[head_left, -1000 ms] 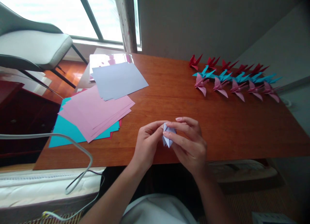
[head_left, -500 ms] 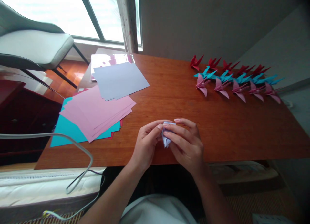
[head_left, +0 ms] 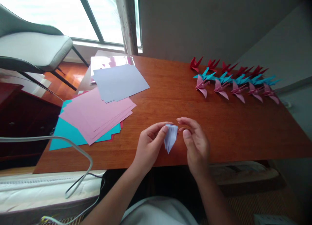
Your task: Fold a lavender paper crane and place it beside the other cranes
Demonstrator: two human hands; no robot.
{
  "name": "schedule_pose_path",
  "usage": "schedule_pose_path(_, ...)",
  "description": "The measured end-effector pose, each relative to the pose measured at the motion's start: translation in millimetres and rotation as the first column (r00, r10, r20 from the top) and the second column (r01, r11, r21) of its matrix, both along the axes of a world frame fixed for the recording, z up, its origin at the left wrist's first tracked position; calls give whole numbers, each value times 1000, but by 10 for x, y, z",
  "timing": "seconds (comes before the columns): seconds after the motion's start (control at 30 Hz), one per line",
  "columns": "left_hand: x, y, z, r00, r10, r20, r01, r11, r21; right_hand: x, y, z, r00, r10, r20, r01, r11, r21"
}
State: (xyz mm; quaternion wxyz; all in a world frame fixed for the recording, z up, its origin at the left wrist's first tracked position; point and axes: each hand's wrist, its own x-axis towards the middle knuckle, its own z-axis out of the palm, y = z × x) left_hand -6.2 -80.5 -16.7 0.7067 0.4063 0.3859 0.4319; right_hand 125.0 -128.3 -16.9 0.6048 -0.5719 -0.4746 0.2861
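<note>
Pinched between the thumb and fingers of my left hand (head_left: 149, 143) is a small folded piece of pale lavender paper (head_left: 171, 137). Its top edge is flat and its lower end narrows to a point with layered flaps. My right hand (head_left: 197, 143) is just to the right of the paper, thumb and fingers apart, and holds nothing. Its fingertips are close to the paper's right edge; a slim gap seems to separate them. Both hands are above the near side of the wooden table (head_left: 165, 105).
On the left lie lavender sheets (head_left: 122, 82), pink sheets (head_left: 95, 111) and blue sheets (head_left: 68, 134), with red edges beneath. Rows of red (head_left: 195, 64), blue (head_left: 206, 75) and pink paper cranes (head_left: 201, 85) stand at the far right. A white cable (head_left: 80, 147) loops at front left.
My right hand has let go of the folded paper and moved right, its fingers opening. More of the paper's face shows now. My left hand keeps its pinch.
</note>
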Motion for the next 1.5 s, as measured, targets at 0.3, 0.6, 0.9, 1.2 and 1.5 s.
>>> schedule_pose_path(0.3,18,-35,23,998,55,-36,-53,997,62,32,42,-50,995,96,18,-94,991,-95)
schedule_pose_path(0.6,29,-35,10,999,42,-26,-41,999,36,45,67,-60,995,95,-25,-97,990,-106)
schedule_pose_path(0.9,75,-32,21,992,56,-117,-46,995,87,62,55,-11,991,93,-95,-108,980,-166)
schedule_pose_path(1.2,86,-41,30,987,68,-146,-55,994,90,70,70,-41,985,89,-144,-109,984,-138)
schedule_pose_path(1.5,101,-68,37,987,75,-144,-65,995,74,35,63,-29,990,41,-138,-56,993,-102)
